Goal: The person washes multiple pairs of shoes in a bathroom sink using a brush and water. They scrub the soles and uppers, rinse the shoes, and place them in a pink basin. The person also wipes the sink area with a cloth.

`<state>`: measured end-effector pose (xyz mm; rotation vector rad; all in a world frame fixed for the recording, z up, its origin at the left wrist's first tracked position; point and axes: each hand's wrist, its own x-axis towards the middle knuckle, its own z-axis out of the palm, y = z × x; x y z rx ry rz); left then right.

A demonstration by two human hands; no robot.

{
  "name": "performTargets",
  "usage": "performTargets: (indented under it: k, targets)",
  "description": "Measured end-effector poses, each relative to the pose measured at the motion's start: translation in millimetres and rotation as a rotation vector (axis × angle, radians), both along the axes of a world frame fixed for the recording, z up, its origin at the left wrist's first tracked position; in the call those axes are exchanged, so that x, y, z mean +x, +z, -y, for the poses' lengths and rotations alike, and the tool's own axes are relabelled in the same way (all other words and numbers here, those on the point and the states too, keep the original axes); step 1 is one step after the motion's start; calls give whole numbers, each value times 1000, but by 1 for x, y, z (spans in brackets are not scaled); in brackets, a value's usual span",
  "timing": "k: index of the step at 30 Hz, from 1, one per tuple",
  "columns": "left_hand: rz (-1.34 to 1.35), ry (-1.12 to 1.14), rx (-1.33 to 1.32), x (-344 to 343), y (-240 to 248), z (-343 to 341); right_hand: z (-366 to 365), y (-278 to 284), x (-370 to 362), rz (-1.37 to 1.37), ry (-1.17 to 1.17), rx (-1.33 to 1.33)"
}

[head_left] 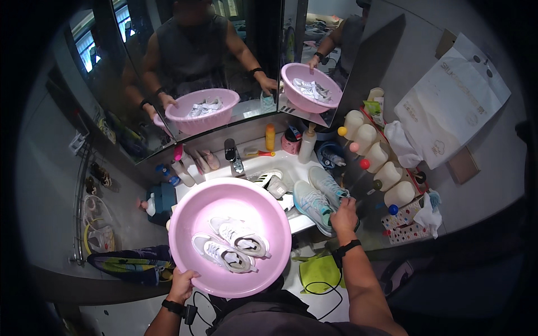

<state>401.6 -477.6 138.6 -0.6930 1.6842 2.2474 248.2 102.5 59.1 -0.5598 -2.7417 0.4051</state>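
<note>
My left hand (182, 284) grips the near-left rim of a round pink basin (246, 197), its thumb over the edge. Inside the basin lies a pair of white sneakers (231, 245), side by side. To the right, my right hand (344, 217) is closed on the heel end of a pair of pale grey and teal sneakers (315, 204). This pair rests at the right end of the white sink (255, 166). Behind the basin, another white and grey shoe with dark stripes (274, 186) sits in the sink, partly hidden.
A black faucet (232, 155), an orange bottle (270, 138) and a white pump bottle (307, 144) line the sink's back. Mirrors stand behind. On the right wall hang several cream holders (376, 154) and a white bag (451, 101). A lime-green bin (319, 273) is below.
</note>
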Motion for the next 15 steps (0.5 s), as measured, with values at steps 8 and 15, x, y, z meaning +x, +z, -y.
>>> performTargets:
  k: [8,15]
  targets:
    - [30,-135,-104,-25,-5,-18,-7,3,-37,532,103,175]
    - [45,-134,-70,-44,-18,-27,18,130,45,145,212,-109]
